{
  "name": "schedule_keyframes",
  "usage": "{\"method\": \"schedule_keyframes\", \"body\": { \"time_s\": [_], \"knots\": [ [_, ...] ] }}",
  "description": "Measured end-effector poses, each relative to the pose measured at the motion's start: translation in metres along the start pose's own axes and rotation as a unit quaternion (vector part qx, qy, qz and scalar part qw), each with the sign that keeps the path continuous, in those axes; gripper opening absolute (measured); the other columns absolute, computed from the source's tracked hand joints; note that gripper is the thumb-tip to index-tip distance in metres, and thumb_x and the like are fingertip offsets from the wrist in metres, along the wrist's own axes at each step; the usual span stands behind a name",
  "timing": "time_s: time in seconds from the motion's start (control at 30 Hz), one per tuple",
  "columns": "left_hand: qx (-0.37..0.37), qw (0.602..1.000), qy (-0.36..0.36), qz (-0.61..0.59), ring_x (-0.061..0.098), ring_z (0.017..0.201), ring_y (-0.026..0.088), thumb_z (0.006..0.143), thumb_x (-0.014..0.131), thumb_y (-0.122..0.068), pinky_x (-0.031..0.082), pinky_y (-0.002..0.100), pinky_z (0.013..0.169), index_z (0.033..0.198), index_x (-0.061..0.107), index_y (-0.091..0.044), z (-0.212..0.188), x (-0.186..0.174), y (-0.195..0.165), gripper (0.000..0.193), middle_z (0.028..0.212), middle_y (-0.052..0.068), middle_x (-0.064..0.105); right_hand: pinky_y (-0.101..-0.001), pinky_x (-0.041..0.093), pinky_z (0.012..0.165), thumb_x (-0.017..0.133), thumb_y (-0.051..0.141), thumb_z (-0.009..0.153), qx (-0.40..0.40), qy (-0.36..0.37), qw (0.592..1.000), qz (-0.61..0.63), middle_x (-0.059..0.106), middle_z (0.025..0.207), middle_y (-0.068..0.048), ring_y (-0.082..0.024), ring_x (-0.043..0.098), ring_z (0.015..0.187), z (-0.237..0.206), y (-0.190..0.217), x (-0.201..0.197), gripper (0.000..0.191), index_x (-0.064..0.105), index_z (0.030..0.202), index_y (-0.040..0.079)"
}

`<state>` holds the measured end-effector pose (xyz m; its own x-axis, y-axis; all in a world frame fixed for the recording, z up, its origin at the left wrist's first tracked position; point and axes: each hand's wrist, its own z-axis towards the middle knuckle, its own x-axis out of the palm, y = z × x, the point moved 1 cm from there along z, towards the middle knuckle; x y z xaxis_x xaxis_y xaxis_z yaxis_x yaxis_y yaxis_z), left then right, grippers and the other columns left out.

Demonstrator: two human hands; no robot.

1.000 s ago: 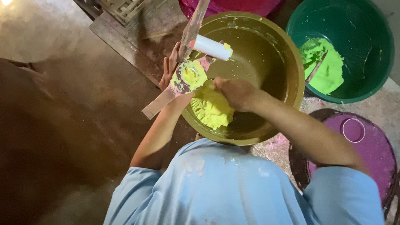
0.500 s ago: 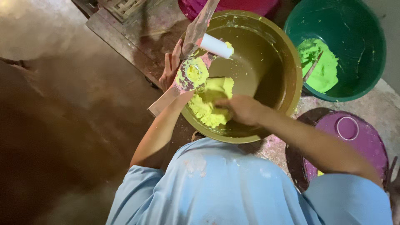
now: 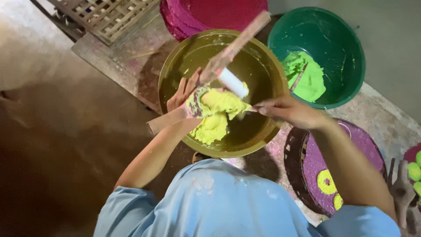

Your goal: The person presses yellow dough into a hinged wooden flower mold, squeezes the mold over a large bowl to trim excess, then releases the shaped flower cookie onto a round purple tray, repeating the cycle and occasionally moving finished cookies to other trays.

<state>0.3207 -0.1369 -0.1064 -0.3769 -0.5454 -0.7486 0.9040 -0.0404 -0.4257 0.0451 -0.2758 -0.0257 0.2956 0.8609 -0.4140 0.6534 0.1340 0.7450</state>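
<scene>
Floor (image 3: pixel 57 145): bare, brown and dim toward 9 o'clock, paler where light falls at 10 to 11 o'clock. A worn grey slab (image 3: pixel 127 61) lies tilted on the floor from 11 o'clock toward the centre, stained and dusted with powder. A woven lattice rack (image 3: pixel 103 15) rests at its upper end, at 11 o'clock. At 1 to 3 o'clock, a plain grey-green wall (image 3: pixel 394 48) meets a pale concrete ledge (image 3: pixel 386 123) speckled with pink powder.
</scene>
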Motion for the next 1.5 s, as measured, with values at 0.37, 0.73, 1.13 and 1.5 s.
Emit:
{"method": "schedule_keyframes", "body": {
  "time_s": [0.37, 0.73, 1.13, 1.5],
  "knots": [
    [0.040, 0.986, 0.158, -0.023, 0.054, 0.130, 0.034, 0.087, 0.065, -0.048, 0.045, 0.049, 0.105, 0.144, 0.050, -0.014, -0.019, 0.021, -0.023, 0.069, 0.145, 0.012, 0.054, -0.0348, 0.054, 0.054, 0.065, 0.016, 0.082, -0.311, -0.161, 0.696, -0.627, 0.066, 0.079, -0.003, -0.019, 0.070, 0.065, -0.007, 0.068, 0.090, 0.021, 0.065, 0.103, 0.010],
    [-0.012, 0.984, 0.174, 0.036, 0.045, 0.137, 0.034, 0.082, 0.069, -0.045, 0.043, 0.049, 0.104, 0.146, 0.051, -0.019, -0.009, 0.023, -0.010, 0.072, 0.158, 0.011, 0.043, -0.0349, 0.054, 0.045, 0.067, 0.016, 0.077, -0.252, -0.175, 0.700, -0.645, 0.066, 0.078, -0.005, -0.022, 0.070, 0.058, -0.031, 0.096, 0.068, 0.027, 0.067, 0.103, 0.009],
    [-0.019, 0.994, 0.105, 0.040, 0.068, 0.102, 0.025, 0.084, 0.071, -0.046, 0.059, 0.040, 0.085, 0.153, 0.049, -0.016, -0.007, 0.001, -0.012, 0.078, 0.140, 0.007, 0.059, -0.0352, 0.054, 0.046, 0.064, 0.016, 0.085, -0.234, -0.186, 0.713, -0.634, 0.070, 0.076, -0.005, -0.021, 0.071, 0.056, -0.063, 0.101, 0.055, 0.029, 0.066, 0.113, 0.011],
    [0.086, 0.985, -0.062, 0.134, 0.061, 0.139, 0.029, 0.111, 0.069, -0.030, 0.055, 0.050, 0.115, 0.133, 0.066, -0.027, -0.008, 0.027, 0.021, 0.022, 0.146, 0.008, 0.057, -0.0456, 0.058, 0.060, 0.060, 0.008, 0.092, -0.219, -0.221, 0.845, -0.436, 0.075, 0.101, -0.014, -0.032, 0.073, 0.075, -0.044, 0.065, 0.050, 0.033, 0.064, 0.124, 0.009]
  ]
}}
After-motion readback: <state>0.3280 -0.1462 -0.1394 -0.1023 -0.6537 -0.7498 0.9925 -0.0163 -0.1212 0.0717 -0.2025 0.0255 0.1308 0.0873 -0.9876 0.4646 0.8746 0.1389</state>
